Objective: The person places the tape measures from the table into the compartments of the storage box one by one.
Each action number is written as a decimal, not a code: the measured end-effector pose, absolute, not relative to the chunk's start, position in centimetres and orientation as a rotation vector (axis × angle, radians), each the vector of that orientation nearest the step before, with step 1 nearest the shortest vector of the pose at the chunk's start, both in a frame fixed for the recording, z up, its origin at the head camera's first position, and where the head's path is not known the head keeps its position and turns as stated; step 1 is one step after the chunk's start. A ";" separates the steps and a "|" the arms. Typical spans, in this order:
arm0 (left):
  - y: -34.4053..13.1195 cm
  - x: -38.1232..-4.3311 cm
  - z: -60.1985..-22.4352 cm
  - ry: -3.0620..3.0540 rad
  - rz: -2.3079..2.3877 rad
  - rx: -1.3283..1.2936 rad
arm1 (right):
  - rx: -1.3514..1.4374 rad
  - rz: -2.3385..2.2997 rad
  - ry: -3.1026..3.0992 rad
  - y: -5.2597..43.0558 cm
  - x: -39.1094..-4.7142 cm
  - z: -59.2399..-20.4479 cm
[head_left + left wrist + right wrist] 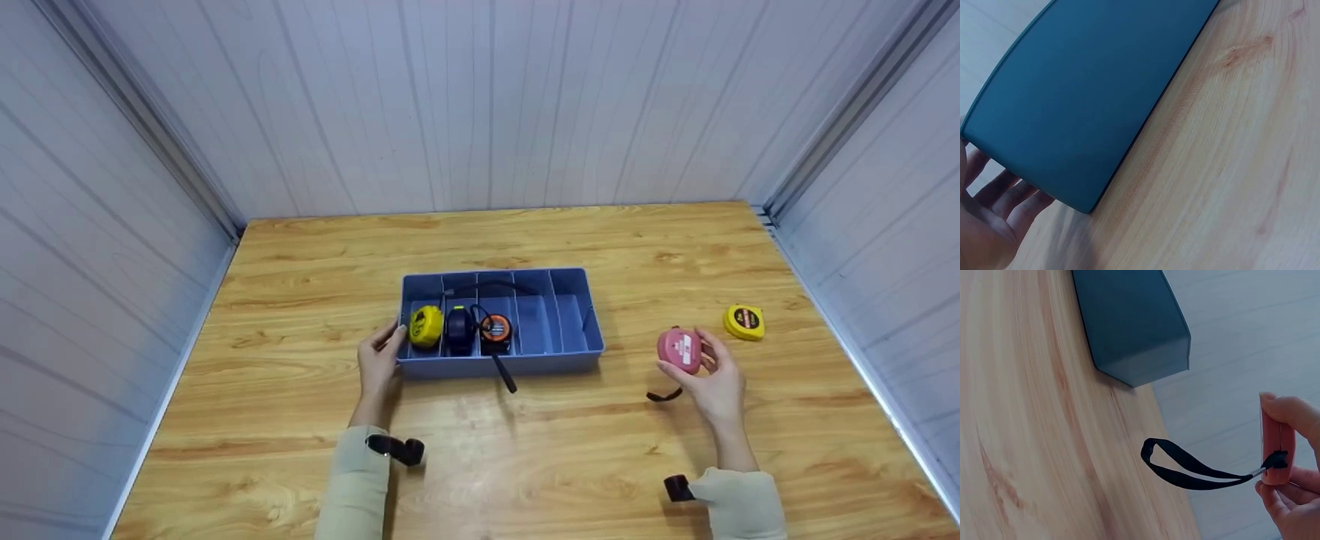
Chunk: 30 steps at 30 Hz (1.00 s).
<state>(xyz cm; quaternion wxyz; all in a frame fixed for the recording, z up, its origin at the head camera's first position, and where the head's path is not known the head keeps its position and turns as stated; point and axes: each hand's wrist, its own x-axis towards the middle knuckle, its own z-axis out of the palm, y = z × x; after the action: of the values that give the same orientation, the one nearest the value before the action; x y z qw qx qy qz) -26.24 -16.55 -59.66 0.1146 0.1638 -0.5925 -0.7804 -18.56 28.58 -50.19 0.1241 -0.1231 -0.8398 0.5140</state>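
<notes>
A blue compartment box (pixel 499 367) sits mid-table. At its left end my left hand (pixel 378 356) holds the wall, thumb at the rim and fingers along the outside; in the left wrist view the fingers (pixel 1013 197) pass behind the end wall. My right hand (pixel 720 382) pinches a pink tape measure (pixel 677 351) to the right of the box, its black wrist strap (pixel 1202 481) hanging in a loop. Inside the box, in separate compartments from the left, are a yellow tape measure (pixel 426 327), a dark one (pixel 459 330) and an orange-and-black one (pixel 496 331).
Another yellow tape measure (pixel 744 322) lies on the wooden table (pixel 300 300), beyond my right hand. One black strap (pixel 505 373) hangs over the box's front wall; another (pixel 495 284) lies across the back compartments. Pale panel walls (pixel 487 105) enclose the table's back and sides.
</notes>
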 end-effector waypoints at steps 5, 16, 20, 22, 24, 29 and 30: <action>-16.6 -26.1 -59.6 -1.741 -2.291 0.470 | -0.310 1.540 -2.401 27.7 -18.8 -50.4; -16.7 -26.0 -59.5 -1.816 -2.223 0.473 | -0.281 1.623 -2.429 25.8 -19.2 -50.2; -16.7 -26.3 -59.9 -1.792 -2.240 0.471 | -0.243 1.637 -2.394 25.0 -19.6 -50.3; -16.7 -26.2 -59.8 -1.792 -2.241 0.467 | -0.221 1.625 -2.387 24.7 -19.7 -50.4; -16.6 -26.0 -59.5 -1.818 -2.234 0.472 | -0.211 1.613 -2.384 24.4 -19.9 -50.6; -16.2 -25.0 -57.3 -1.862 -2.244 0.493 | -0.169 1.644 -2.366 23.7 -20.1 -50.7; -16.1 -24.8 -56.8 -1.867 -2.247 0.502 | -0.161 1.655 -2.359 23.6 -20.1 -50.6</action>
<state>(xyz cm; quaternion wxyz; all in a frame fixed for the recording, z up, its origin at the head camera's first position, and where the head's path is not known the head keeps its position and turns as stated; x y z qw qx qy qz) -24.84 -16.09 -56.76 0.0888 0.1688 -0.6273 -0.7551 -20.05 23.57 -50.60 0.1274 -0.0554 -0.8108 0.5686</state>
